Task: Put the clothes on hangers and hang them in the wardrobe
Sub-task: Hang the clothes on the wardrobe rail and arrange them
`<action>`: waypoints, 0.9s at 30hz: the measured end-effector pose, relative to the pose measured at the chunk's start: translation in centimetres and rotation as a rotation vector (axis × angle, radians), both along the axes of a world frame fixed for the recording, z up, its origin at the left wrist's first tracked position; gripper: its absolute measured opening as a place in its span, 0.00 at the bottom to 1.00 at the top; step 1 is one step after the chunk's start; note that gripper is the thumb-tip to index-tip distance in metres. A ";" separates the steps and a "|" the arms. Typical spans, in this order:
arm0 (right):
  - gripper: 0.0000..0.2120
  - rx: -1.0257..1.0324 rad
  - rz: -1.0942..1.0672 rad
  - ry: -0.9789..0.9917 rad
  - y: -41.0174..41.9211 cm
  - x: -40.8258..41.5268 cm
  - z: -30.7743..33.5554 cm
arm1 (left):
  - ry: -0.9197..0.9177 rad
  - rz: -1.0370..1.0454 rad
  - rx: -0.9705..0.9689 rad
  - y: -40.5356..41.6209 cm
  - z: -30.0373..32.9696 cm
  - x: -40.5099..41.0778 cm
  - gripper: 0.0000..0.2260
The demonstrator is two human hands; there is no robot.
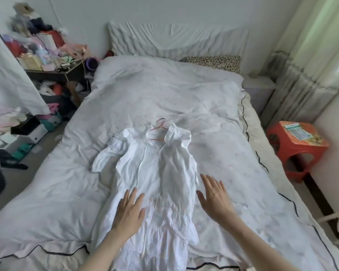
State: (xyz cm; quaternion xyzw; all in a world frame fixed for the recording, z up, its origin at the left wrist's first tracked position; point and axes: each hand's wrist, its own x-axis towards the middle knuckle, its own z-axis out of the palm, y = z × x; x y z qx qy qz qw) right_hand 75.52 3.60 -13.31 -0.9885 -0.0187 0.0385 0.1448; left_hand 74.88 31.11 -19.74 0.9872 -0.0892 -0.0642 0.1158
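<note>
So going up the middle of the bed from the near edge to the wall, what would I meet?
Left hand resting on the white eyelet-trimmed dress → thin red wire hanger at its collar → rumpled pale duvet → leopard-print pillow → white draped headboard.

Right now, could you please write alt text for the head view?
A white dress lies flat on a bed with a red hanger in its neck. The left hand lies open on it; the right hand is open beside it.

Soft daylight enters through the curtain (319, 55) (right side), edges bowed, slightly blurred.
</note>
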 end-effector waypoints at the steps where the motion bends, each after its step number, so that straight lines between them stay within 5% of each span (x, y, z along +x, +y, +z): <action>1: 0.27 0.005 -0.006 0.008 0.6 2.3 -0.5 | 0.053 0.011 -0.004 0.9 -0.9 2.2 0.19; 9: 0.25 0.071 -0.031 0.107 4.4 20.7 -5.3 | 0.156 -0.020 0.005 3.9 -6.9 18.9 0.18; 17: 0.22 0.065 -0.062 0.213 3.3 36.6 -11.9 | 0.181 -0.005 0.002 3.3 -15.1 26.5 0.37; 21: 0.21 0.061 -0.102 0.180 3.6 44.4 -15.2 | 0.227 -0.047 0.065 3.2 -19.1 28.7 0.37; 25: 0.23 -0.114 -0.111 0.388 3.5 48.5 -18.3 | 0.207 -0.005 0.005 3.3 -21.7 28.7 0.29; 27: 0.21 -0.140 -0.111 0.427 4.3 48.9 -19.3 | 0.237 -0.016 -0.005 3.4 -22.1 29.1 0.34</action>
